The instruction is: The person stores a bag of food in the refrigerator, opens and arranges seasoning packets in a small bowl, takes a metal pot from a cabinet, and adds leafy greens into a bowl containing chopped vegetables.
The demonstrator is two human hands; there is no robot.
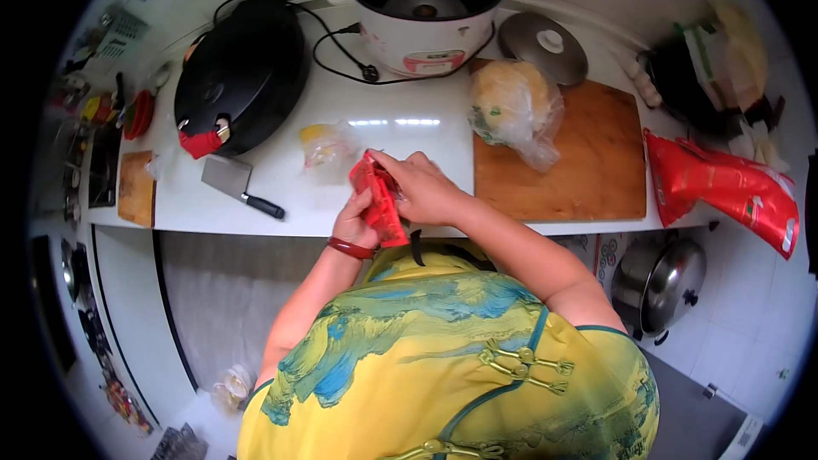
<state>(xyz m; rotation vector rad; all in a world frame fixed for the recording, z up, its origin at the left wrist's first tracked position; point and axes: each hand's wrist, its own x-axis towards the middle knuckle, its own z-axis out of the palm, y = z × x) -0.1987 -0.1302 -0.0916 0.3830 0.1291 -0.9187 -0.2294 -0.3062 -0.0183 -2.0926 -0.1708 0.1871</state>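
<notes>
A small red plastic packet (376, 198) is held between both my hands near the counter's front edge. My left hand (352, 220) grips its left side, fingers closed on it. From the right, my right hand (419, 187) is closed on the packet's upper part; its fingertips are partly hidden. Just behind the hands lies a clear plastic bag with something yellow in it (324, 145). To the left rests a cleaver (228, 175) with a black handle. On the right, a round pale yellow item in a clear bag (511, 102) sits on a wooden cutting board (562, 179).
A white rice-cooker-like pot (426, 43) stands open at the back, beside a lid (545, 47). A black electric pan (243, 77) with a cord is at the left. A large red bag (720, 187) overhangs the counter's right end. Below it is a steel pot (660, 281).
</notes>
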